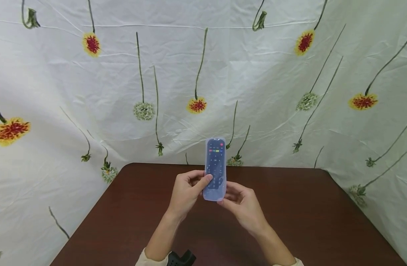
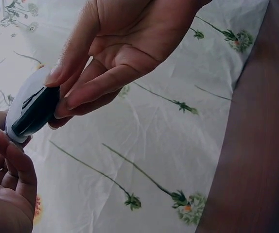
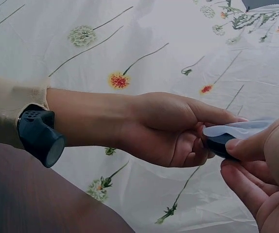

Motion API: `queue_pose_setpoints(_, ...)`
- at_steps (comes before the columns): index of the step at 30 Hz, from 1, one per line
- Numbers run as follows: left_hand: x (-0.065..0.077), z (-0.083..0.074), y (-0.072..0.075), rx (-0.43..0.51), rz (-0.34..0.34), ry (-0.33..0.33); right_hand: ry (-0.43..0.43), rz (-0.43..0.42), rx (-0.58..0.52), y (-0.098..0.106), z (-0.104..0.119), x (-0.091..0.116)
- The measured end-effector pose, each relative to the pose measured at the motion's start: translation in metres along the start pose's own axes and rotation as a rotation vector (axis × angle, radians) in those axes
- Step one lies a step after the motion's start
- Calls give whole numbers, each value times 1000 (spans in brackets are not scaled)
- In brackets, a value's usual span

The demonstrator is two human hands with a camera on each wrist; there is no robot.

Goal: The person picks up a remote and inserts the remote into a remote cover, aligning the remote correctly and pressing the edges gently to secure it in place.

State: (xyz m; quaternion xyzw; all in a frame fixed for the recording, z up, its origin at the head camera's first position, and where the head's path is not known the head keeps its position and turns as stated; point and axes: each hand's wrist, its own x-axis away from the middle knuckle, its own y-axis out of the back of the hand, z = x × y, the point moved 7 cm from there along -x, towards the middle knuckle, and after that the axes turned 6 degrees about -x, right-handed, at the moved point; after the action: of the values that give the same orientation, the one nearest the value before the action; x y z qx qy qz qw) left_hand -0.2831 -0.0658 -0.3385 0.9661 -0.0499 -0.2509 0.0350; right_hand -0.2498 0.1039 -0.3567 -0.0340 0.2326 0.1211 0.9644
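A dark blue-looking remote control point(image 1: 215, 162) in a translucent, pale cover point(image 1: 210, 195) stands nearly upright above the table, its buttons facing me. My left hand point(image 1: 186, 190) grips its lower left side, thumb on the front and fingers behind. Low on the right, my right hand point(image 1: 244, 207) pinches the bottom corner; whether it holds the cover alone or the remote too, I cannot tell. In the left wrist view the remote's dark glossy side point(image 2: 37, 114) shows past the cover's edge, between both hands. The right wrist view shows that dark end point(image 3: 219, 145) too.
Beneath the hands lies a dark brown table point(image 1: 150, 199) with rounded far corners. Behind and beside it hangs a white cloth point(image 1: 176, 66) printed with flowers. A black device point(image 1: 181, 258) is strapped on the left wrist, at the sleeve.
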Motion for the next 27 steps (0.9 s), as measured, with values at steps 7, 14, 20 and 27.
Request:
queue_pose_setpoints(7,-1,-3,-5,24,-43,-63,-4,18,22,6,2,0)
queue_pose_setpoints(14,1,-6,-7,-15,-31,-70,14,14,-9,15,9,1)
queue_pose_setpoints(20,5,-10,-15,-80,44,-121,16,-37,-15,20,10,0)
queue_pose_setpoints(27,8,-9,-20,-69,68,-127,51,-109,15,22,11,-1)
